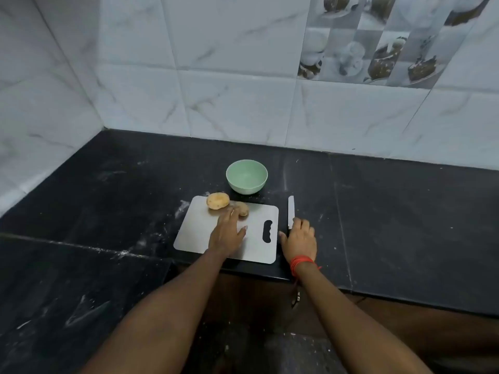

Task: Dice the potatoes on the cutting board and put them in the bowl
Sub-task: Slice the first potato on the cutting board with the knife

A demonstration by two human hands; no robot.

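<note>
Head view, single camera, looking down at black counter (391, 211) in a tiled corner.

Task items: two whole, uncut potatoes sit at the far edge of the grey cutting board (199, 236), toward its left corner. The larger potato (218, 200) is farther left. The smaller potato (243, 209) lies just to its right, apparently touching it, with its long axis running roughly left to right. The green bowl (246, 188) stands just beyond the far edge of the board, apart from it, with nothing visible inside. The knife (291, 210) lies on the counter just beside the right edge of the board, long axis running near to far, blade pointing away from the person.

Hands: the left hand (228, 233) is flat over the middle of the board, fingers straight and loosely spread, fingertips reaching the near side of the smaller potato. It holds nothing. The right hand (299, 241), with a red thread (301, 263) on its wrist, covers the handle end of the knife. The handle is hidden under the fingers, so whether they are closed round it or only laid on top cannot be told.

Judgement: dicing has not begun. Key relation: the potatoes lie far and slightly left of the left hand, which is the nearer one to them, while the knife is aligned with the right forearm. Probable next step: left hand steadies the smaller potato mid-board, right hand brings the blade across its long axis. The round potato may roll, so a flat first cut is advisable.
</note>
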